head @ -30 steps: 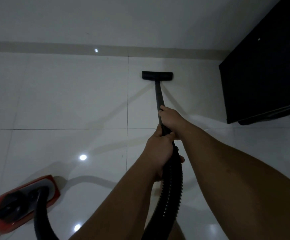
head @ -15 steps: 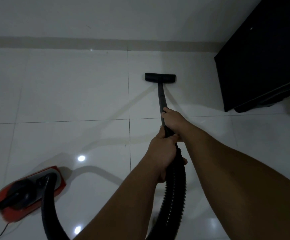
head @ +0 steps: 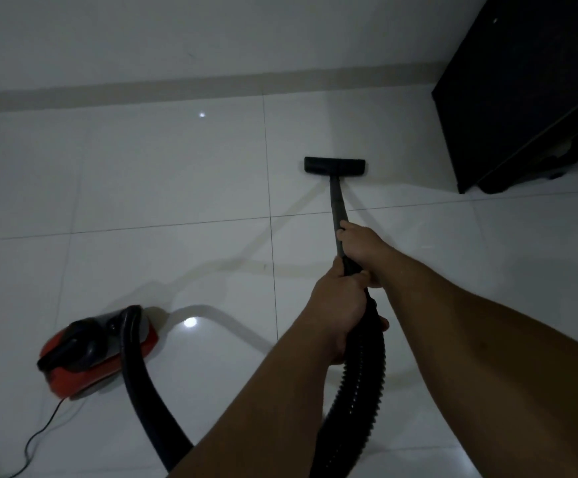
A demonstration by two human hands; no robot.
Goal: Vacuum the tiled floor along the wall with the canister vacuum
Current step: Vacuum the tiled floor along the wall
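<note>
Both hands grip the vacuum's wand (head: 336, 205). The right hand (head: 360, 243) is forward, fingers wrapped round the grey tube. The left hand (head: 337, 308) is behind it, fingers curled round the black handle where the ribbed hose (head: 356, 401) joins.

The black floor nozzle (head: 334, 165) lies flat on the white tiled floor (head: 163, 174), near the wall (head: 177, 36) but apart from the beige skirting strip (head: 211, 86), just right of a grout line.

The red canister vacuum (head: 91, 353) sits on the floor at the lower left, well apart from the nozzle. Its power cord (head: 39, 439) trails toward the bottom left corner.

A dark cabinet (head: 522, 91) stands against the wall at the right edge.
</note>
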